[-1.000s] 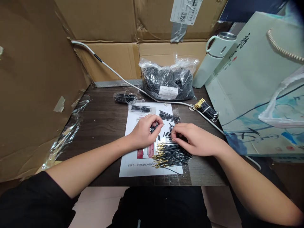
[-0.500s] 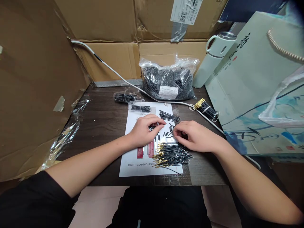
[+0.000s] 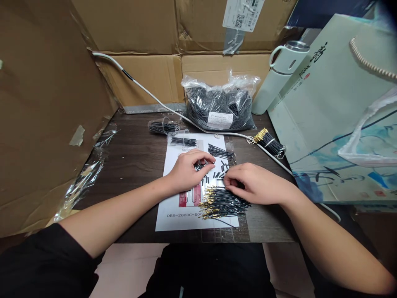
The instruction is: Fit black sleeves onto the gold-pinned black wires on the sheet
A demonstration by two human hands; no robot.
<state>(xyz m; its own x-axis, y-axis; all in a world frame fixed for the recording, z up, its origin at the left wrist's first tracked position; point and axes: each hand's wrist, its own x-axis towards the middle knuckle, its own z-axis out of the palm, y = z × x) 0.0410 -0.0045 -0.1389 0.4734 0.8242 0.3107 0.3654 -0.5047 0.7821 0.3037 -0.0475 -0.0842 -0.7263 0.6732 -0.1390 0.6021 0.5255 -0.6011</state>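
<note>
My left hand (image 3: 189, 167) rests on a printed sheet (image 3: 166, 203), its thumb and forefinger curled close together; whatever is between them is too small to make out. On the right, my right hand (image 3: 252, 182) is closed too, fingertips just above a pile of black wires with gold ends (image 3: 225, 203). What its fingers pinch is hidden. Short black tube pieces (image 3: 218, 175) lie scattered on the sheet between the hands. Beyond them is a loose row of black wires (image 3: 221, 152).
A clear bag of black wires (image 3: 220, 103) stands at the back beside a pale green bottle (image 3: 276, 82). A banded gold-ended bundle (image 3: 269, 141) lies at right, near a paper bag (image 3: 325, 103). A white cable (image 3: 155, 99) crosses behind. Cardboard (image 3: 46, 103) walls the left side.
My right hand has moved down slightly, from beside the short black pieces towards the gold-ended wires. The left hand has stayed nearly still.
</note>
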